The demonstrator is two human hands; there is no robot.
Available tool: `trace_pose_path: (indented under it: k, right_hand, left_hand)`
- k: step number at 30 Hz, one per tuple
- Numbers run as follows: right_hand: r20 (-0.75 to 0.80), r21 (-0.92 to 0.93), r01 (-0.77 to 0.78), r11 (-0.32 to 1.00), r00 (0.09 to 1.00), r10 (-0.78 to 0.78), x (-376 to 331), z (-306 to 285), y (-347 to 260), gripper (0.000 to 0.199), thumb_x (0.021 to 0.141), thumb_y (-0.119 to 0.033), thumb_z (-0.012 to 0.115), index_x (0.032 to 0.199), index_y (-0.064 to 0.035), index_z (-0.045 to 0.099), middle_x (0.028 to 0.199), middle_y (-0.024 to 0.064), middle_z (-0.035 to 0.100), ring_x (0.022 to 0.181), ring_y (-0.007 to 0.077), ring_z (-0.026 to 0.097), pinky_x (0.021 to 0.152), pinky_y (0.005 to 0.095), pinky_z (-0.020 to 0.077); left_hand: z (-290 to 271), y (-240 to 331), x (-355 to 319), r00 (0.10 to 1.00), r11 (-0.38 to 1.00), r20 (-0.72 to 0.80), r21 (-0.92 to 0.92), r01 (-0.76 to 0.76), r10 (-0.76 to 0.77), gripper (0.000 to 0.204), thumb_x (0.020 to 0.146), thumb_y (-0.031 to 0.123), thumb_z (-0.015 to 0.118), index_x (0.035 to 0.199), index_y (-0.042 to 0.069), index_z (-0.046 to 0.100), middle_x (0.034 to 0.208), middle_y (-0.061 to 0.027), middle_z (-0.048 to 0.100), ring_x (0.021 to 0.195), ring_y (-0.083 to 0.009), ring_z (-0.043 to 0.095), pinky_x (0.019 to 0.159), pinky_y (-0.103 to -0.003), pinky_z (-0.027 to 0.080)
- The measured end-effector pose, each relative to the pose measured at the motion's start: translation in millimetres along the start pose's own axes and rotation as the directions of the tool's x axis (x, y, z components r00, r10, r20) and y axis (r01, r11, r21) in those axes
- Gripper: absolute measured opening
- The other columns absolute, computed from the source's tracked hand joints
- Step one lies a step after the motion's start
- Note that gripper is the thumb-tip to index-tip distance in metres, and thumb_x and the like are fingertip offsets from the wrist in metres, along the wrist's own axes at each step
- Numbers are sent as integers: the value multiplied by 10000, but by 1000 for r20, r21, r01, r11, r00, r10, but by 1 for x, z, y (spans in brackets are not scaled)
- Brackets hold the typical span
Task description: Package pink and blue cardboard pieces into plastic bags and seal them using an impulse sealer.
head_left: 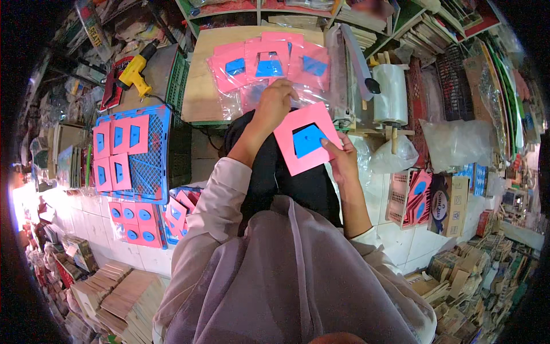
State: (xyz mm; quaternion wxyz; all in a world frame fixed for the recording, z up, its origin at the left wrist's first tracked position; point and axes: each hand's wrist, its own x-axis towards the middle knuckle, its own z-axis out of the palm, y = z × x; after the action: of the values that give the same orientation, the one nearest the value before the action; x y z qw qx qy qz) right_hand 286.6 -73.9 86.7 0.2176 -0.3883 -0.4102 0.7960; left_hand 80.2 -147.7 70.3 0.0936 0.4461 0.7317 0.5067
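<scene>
My right hand (345, 159) grips a square pink board (294, 163) by its right edge, thumb on the front. A blue trapezoid piece (309, 141) with a small knob sits in the board's cut-out, with a dark gap along its top and left side. My left hand (276, 104) is closed at the near edge of the wooden table (200, 74), fingers bent together beside clear plastic bags (231, 106); what they pinch is hidden. Just beyond it, several pink boards (266, 51) with blue trapezoids lie overlapping in clear plastic.
At left, a blue crate (156, 155) carries several pink boards, with a yellow drill (135, 71) behind it. More boards with blue ovals (132, 221) lie below. To the right stand a long sealer-like device (342, 80), a clear plastic roll (391, 94) and a basket of boards (399, 198).
</scene>
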Motion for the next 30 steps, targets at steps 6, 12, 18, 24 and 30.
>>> trace_pose_path:
  k: [6,12,18,24,30]
  right_hand:
    - [160,30,-164,986,974,158,13,-20,-17,383,718,-6,660,1075,-17,522,902,67,622,781,124,605,674,235,494]
    - [251,-35,-207,978,945,210,76,-20,-27,360,730,-96,671,1061,-56,536,820,1,617,605,74,571,430,183,401]
    - [18,111,-81,991,997,79,126,-27,-33,402,704,-59,692,1069,-46,526,920,47,604,793,156,594,676,233,481]
    - [-47,308,118,944,993,-109,147,42,-6,412,686,24,683,1066,-32,534,985,92,589,857,187,589,703,286,501]
    - [-134,243,34,969,991,-2,173,72,-7,602,682,0,707,1214,0,426,964,112,582,767,167,575,605,277,490]
  left_hand:
    - [-17,3,6,987,906,131,399,-138,93,361,729,-23,501,1086,17,542,1184,-152,493,968,-332,549,806,-364,476]
    - [-33,25,11,969,894,219,401,-200,118,501,715,20,523,1211,67,468,1338,-150,321,898,-361,574,722,-401,494]
    - [-36,37,13,976,843,215,518,-145,36,534,724,19,500,1242,132,437,1324,-131,341,832,-314,598,685,-387,512]
    - [-16,38,-5,953,885,299,432,-176,44,579,711,7,498,1273,89,391,1314,-104,383,847,-299,594,686,-370,508]
    - [-14,25,-17,878,849,220,241,-471,425,536,730,121,606,1226,61,411,1223,-135,468,926,-240,581,692,-342,502]
